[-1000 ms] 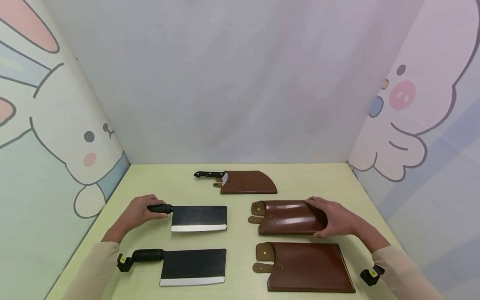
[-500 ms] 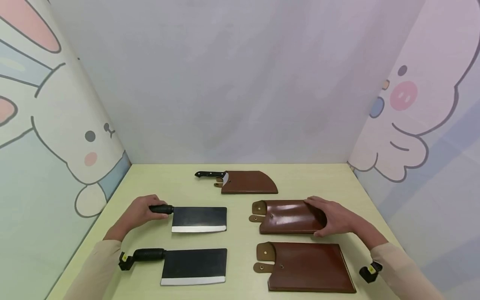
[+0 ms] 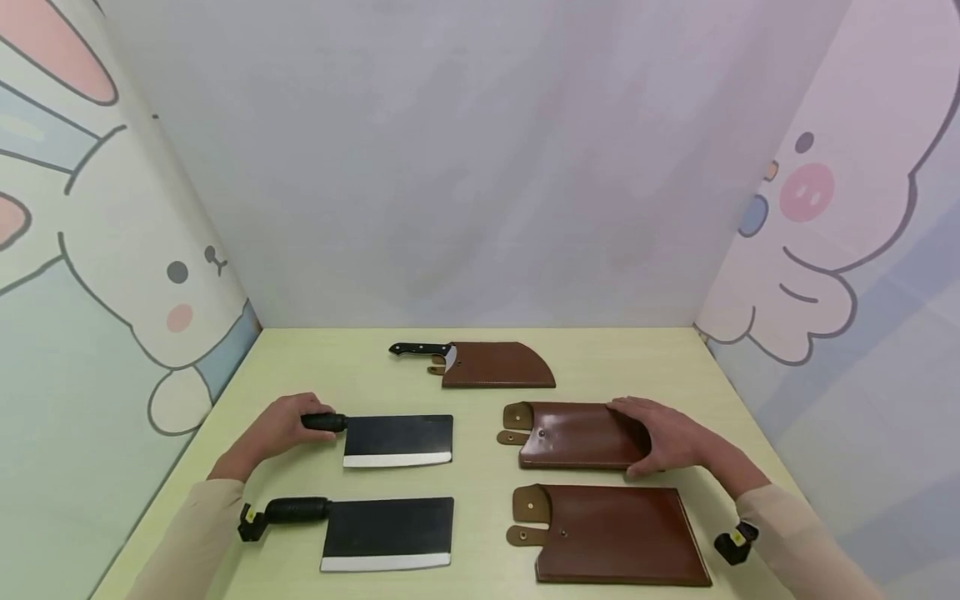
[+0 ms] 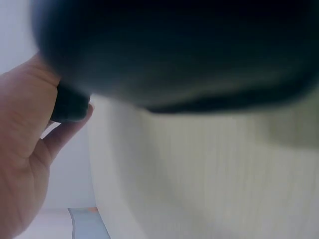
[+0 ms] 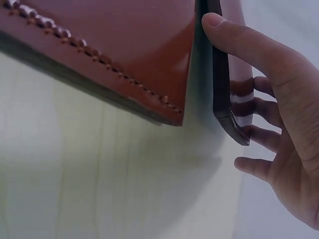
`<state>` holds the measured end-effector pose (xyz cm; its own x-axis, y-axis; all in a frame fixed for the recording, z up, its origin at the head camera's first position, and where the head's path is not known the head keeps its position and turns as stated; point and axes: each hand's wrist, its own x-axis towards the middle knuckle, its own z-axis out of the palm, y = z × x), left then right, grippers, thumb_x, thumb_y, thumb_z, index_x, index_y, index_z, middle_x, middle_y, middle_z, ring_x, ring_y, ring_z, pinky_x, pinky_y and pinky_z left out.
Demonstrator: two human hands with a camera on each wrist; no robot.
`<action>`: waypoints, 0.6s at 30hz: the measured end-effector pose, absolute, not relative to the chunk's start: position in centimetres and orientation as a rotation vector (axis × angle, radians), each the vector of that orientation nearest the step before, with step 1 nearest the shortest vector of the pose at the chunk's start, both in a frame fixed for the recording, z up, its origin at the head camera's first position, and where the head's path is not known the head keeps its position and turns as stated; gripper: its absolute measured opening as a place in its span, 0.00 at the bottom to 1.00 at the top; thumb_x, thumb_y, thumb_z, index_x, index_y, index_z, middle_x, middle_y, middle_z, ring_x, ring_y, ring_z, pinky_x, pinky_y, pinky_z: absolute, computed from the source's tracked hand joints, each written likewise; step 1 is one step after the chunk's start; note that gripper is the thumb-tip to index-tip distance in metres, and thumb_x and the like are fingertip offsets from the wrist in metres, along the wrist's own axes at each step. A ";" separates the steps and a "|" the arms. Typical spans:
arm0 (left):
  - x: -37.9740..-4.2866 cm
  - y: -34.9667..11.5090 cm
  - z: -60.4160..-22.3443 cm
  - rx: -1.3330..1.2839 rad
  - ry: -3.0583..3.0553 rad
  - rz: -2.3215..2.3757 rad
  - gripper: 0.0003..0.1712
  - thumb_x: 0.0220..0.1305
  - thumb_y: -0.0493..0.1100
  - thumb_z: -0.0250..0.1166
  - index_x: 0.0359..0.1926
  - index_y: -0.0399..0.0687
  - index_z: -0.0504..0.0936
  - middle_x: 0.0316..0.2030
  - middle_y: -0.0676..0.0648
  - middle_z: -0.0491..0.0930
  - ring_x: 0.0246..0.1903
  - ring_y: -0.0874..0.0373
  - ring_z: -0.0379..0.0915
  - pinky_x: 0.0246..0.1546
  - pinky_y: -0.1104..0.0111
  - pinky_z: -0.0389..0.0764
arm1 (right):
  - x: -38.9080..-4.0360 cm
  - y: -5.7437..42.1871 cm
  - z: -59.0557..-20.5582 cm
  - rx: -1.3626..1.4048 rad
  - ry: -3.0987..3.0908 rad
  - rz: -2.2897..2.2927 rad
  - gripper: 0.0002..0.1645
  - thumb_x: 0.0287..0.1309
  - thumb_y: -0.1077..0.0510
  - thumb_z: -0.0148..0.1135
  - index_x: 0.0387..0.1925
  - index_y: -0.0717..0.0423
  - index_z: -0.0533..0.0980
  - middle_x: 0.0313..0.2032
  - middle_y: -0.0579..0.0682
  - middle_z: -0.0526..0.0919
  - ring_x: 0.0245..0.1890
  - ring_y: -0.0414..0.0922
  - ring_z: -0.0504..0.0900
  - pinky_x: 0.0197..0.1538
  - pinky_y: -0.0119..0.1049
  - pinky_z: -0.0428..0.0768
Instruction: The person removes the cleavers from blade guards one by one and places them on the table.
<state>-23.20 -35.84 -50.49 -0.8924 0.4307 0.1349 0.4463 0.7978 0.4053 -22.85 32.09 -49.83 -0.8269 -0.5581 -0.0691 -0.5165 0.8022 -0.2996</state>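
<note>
In the head view, my left hand (image 3: 279, 432) grips the black handle (image 3: 324, 422) of a cleaver (image 3: 397, 440). Its dark blade with a bright edge points right. The left wrist view shows the handle's butt (image 4: 71, 105) between thumb and fingers. My right hand (image 3: 671, 435) holds the right end of a brown leather knife sheath (image 3: 573, 437). Its thumb lies on the near edge and fingers on the far edge, as the right wrist view shows at the sheath's dark edge (image 5: 221, 89). The sheath's opening and tan snap straps (image 3: 513, 437) face the cleaver.
A second cleaver (image 3: 386, 532) lies nearer on the pale table (image 3: 480, 550), its handle close to my left wrist. Beside it lies a larger brown sheath (image 3: 622, 533). At the back, a black-handled knife (image 3: 420, 349) sits in its sheath (image 3: 502, 364). Walls enclose the table.
The cleaver in my left hand has shifted very slightly toward me. My right hand has lowered slightly, and the shine on the held sheath has changed. Everything else stays put.
</note>
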 end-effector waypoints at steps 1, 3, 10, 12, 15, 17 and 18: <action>-23.2 -35.8 -50.5 -0.723 -2.950 -0.672 0.19 0.52 0.53 0.81 0.44 0.52 0.91 0.35 0.61 0.81 0.31 0.68 0.71 0.35 0.66 0.74 | -22.9 32.1 -49.9 -0.851 2.831 -0.407 0.70 0.36 0.20 0.76 0.75 0.52 0.65 0.71 0.58 0.69 0.71 0.63 0.66 0.63 0.63 0.72; -23.2 -35.8 -50.4 -0.718 -2.972 -0.663 0.20 0.52 0.54 0.80 0.44 0.51 0.91 0.35 0.60 0.82 0.33 0.67 0.73 0.36 0.65 0.76 | -22.9 32.1 -50.0 -0.852 2.822 -0.410 0.71 0.36 0.20 0.76 0.75 0.53 0.65 0.71 0.58 0.69 0.71 0.63 0.67 0.63 0.63 0.71; -23.5 -35.8 -50.4 -0.709 -3.032 -0.636 0.22 0.53 0.56 0.79 0.46 0.50 0.90 0.39 0.57 0.84 0.38 0.63 0.79 0.41 0.60 0.79 | -22.9 32.3 -50.2 -0.829 2.791 -0.414 0.72 0.36 0.21 0.76 0.76 0.54 0.63 0.73 0.59 0.67 0.72 0.64 0.64 0.64 0.64 0.70; -23.5 -35.9 -50.5 -0.715 -3.031 -0.634 0.23 0.54 0.56 0.79 0.46 0.49 0.90 0.40 0.56 0.85 0.39 0.60 0.80 0.43 0.58 0.80 | -22.9 32.4 -50.3 -0.826 2.783 -0.422 0.72 0.36 0.21 0.77 0.76 0.54 0.63 0.73 0.60 0.66 0.73 0.65 0.63 0.64 0.64 0.69; -23.5 -35.9 -50.6 -0.708 -3.030 -0.643 0.24 0.53 0.56 0.79 0.47 0.48 0.90 0.41 0.54 0.86 0.42 0.55 0.82 0.45 0.55 0.81 | -22.9 32.4 -50.3 -0.819 2.771 -0.430 0.72 0.37 0.22 0.77 0.77 0.54 0.62 0.75 0.59 0.64 0.73 0.65 0.62 0.65 0.65 0.69; -23.5 -35.9 -50.7 -0.710 -3.033 -0.644 0.25 0.53 0.56 0.79 0.48 0.47 0.90 0.43 0.52 0.87 0.44 0.52 0.83 0.46 0.53 0.81 | -22.9 32.4 -50.2 -0.818 2.765 -0.439 0.72 0.37 0.23 0.77 0.77 0.53 0.62 0.75 0.60 0.63 0.74 0.65 0.61 0.65 0.65 0.69; -23.5 -35.9 -50.7 -0.705 -3.038 -0.648 0.25 0.54 0.56 0.79 0.49 0.46 0.90 0.43 0.52 0.87 0.44 0.51 0.83 0.47 0.52 0.81 | -22.9 32.4 -50.2 -0.820 2.763 -0.439 0.71 0.37 0.23 0.77 0.77 0.52 0.62 0.75 0.60 0.62 0.74 0.65 0.61 0.65 0.66 0.69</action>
